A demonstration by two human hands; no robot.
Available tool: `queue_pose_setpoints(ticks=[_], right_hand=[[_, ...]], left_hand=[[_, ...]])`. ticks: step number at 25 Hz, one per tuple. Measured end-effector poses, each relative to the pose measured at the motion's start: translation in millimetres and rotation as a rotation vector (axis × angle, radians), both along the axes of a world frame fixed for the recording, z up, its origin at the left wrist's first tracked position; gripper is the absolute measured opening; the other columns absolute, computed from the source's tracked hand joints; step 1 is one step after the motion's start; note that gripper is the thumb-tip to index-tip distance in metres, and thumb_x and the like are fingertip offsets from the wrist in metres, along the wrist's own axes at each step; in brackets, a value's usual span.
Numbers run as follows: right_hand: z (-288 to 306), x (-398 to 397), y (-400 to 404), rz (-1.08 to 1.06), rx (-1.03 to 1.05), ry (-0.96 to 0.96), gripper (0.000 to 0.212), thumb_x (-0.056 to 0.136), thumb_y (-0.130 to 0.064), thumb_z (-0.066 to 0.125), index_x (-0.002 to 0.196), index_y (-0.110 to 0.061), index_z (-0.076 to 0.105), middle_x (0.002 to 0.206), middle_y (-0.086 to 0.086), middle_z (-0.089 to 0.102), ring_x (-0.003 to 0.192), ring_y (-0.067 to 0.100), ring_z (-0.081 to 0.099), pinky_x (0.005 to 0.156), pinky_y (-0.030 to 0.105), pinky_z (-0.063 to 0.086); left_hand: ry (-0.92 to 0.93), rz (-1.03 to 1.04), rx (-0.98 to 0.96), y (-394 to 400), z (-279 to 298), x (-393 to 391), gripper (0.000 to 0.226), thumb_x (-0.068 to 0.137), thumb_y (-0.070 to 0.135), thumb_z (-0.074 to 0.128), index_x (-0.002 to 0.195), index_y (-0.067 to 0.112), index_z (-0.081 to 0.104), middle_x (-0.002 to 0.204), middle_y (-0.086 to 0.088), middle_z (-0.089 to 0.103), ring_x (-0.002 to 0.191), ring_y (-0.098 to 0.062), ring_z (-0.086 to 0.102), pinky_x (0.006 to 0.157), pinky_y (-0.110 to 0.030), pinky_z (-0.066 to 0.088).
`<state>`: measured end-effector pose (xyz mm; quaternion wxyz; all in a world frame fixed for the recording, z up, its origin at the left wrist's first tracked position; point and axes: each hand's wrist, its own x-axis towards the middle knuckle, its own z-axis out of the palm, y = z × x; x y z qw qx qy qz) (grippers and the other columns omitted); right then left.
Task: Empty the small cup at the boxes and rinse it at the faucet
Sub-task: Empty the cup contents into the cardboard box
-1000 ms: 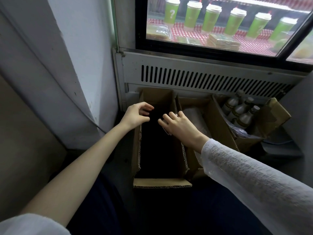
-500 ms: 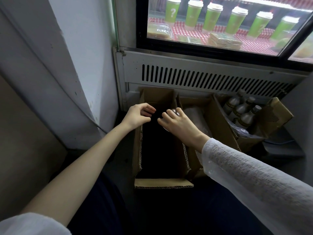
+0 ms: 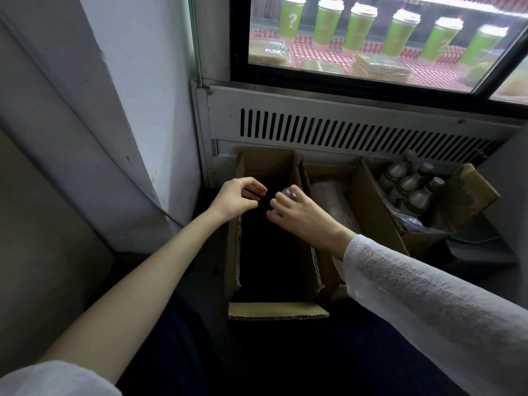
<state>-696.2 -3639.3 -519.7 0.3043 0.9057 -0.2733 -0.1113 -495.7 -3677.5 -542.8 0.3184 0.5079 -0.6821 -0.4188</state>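
My right hand (image 3: 297, 212) hovers over a dark, open cardboard box (image 3: 274, 310) on the floor. Its fingers are wrapped around a small cup (image 3: 287, 192), of which only a shiny rounded bit shows past the fingertips. The cup is tipped over the box's far end. My left hand (image 3: 237, 197) floats just left of it, above the box's left wall, fingers curled and apart with nothing in them. A small gap separates the two hands. The inside of the box is too dark to see.
A second cardboard box (image 3: 368, 207) with a plastic-wrapped bundle stands to the right, then a third (image 3: 468, 192) holding several bottles. Behind them is a display fridge's vent grille (image 3: 357, 132). A wall (image 3: 137, 110) closes the left side.
My right hand has turned and risen a little, and the cup's shiny end has come into sight past its fingers. My left hand has drifted slightly right, toward the cup.
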Motion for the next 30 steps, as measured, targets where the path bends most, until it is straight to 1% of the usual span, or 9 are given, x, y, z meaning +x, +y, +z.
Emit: queue_pose_setpoints(ticks=[2,5,8,13,16,19,21,25,30], right_hand=[[-1.9,-1.9,1.8,0.042,-0.004,0.040,0.048,0.088,-0.003,0.019,0.111,-0.012,0.061,0.106,0.008,0.062,0.104,0.027,0.060,0.095,0.046,0.048],[-2.1,-3.2,-1.8,0.033,-0.019,-0.041,0.040,0.089,-0.004,0.028,0.114,-0.011,0.058,0.107,0.008,0.061,0.106,0.028,0.060,0.097,0.046,0.048],[-5.9,-4.4,-1.2,0.061,-0.041,-0.029,0.039,0.090,-0.003,0.028,0.116,-0.010,0.057,0.109,0.009,0.061,0.108,0.028,0.059,0.097,0.047,0.048],[1.6,-11.5,-7.4,0.004,-0.090,-0.138,0.037,0.093,-0.004,0.031,0.118,-0.011,0.056,0.111,0.008,0.061,0.111,0.029,0.059,0.099,0.046,0.046],[7.9,-15.1,-10.3,-0.022,-0.077,-0.202,0.045,0.091,-0.002,0.023,0.117,-0.012,0.059,0.109,0.008,0.063,0.110,0.029,0.061,0.098,0.046,0.047],[1.4,-14.9,-5.6,0.054,-0.066,-0.116,0.052,0.094,0.003,0.013,0.118,-0.010,0.056,0.110,0.009,0.063,0.112,0.029,0.060,0.098,0.047,0.047],[-0.9,-14.7,-4.8,0.037,-0.061,-0.140,0.058,0.096,0.000,0.005,0.118,-0.011,0.057,0.111,0.008,0.063,0.113,0.028,0.060,0.098,0.046,0.047],[-6.0,-18.5,-3.3,0.164,-0.093,-0.074,0.042,0.093,0.000,0.024,0.120,-0.010,0.056,0.115,0.010,0.062,0.116,0.029,0.059,0.100,0.048,0.046],[5.2,-21.0,-7.8,0.075,-0.041,-0.184,0.048,0.089,-0.003,0.024,0.116,-0.014,0.062,0.106,0.005,0.064,0.108,0.026,0.062,0.096,0.045,0.048]], left_hand=[[-0.007,-0.003,-0.004,-0.4,-0.4,0.3,0.039,0.080,-0.009,0.064,0.113,0.011,0.069,0.113,-0.009,0.073,0.103,-0.019,0.071,0.093,-0.031,0.056],[-0.009,0.002,0.006,0.0,-0.4,-0.1,0.039,0.080,-0.008,0.065,0.115,0.010,0.069,0.113,-0.008,0.073,0.103,-0.019,0.071,0.093,-0.030,0.056],[-0.006,-0.002,0.002,0.5,0.4,-0.6,0.039,0.079,-0.009,0.064,0.113,0.011,0.070,0.112,-0.009,0.073,0.103,-0.019,0.071,0.093,-0.030,0.056],[-0.002,-0.009,0.014,1.0,3.0,0.4,0.040,0.081,-0.009,0.063,0.114,0.011,0.069,0.113,-0.009,0.072,0.104,-0.018,0.070,0.093,-0.028,0.055],[0.005,-0.019,0.023,2.8,4.7,-2.1,0.039,0.082,-0.010,0.063,0.116,0.009,0.069,0.114,-0.010,0.072,0.104,-0.019,0.069,0.094,-0.028,0.055],[-0.003,-0.017,0.016,2.8,3.6,-1.4,0.039,0.080,-0.010,0.063,0.113,0.011,0.070,0.112,-0.010,0.073,0.104,-0.020,0.070,0.095,-0.031,0.055],[-0.004,-0.020,0.020,2.8,3.2,-0.7,0.039,0.081,-0.009,0.063,0.113,0.012,0.070,0.112,-0.009,0.073,0.104,-0.018,0.070,0.095,-0.032,0.056],[0.006,-0.019,0.000,4.4,5.3,-3.8,0.038,0.081,-0.009,0.063,0.113,0.011,0.070,0.112,-0.010,0.073,0.104,-0.019,0.070,0.096,-0.034,0.056],[0.015,-0.027,-0.006,5.7,7.8,-4.6,0.038,0.081,-0.009,0.062,0.112,0.012,0.070,0.112,-0.010,0.073,0.103,-0.019,0.071,0.098,-0.038,0.056]])
